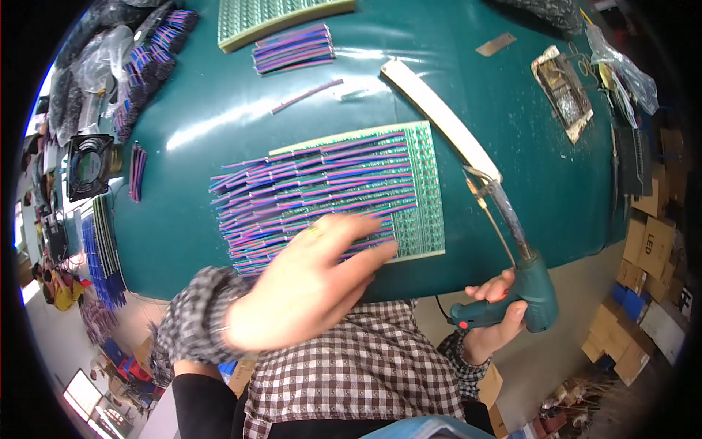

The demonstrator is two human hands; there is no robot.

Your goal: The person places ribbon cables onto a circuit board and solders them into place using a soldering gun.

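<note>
My right hand [501, 311] is wrapped around the handle of a green soldering gun [540, 293] with a red button. Its metal barrel [506, 216] points away from me, a thin feed tube alongside. The tip end is by the near end of a long pale bar [442, 117]. My left hand [311, 282], slightly blurred, reaches over a green circuit board panel [426, 190] with its fingers stretched out and apart. Rows of thin purple, blue and pink wires [307, 183] lie across the panel, their left ends sticking out past it. The hand hides the panel's near left part.
Beyond the panel lie a single wire strip [307, 96], a wire bundle [294, 50] and a stack of boards [281, 18]. A small black fan [91, 167] and more wires sit at left. A dirty tray [563, 91] and a metal plate [496, 44] lie at far right.
</note>
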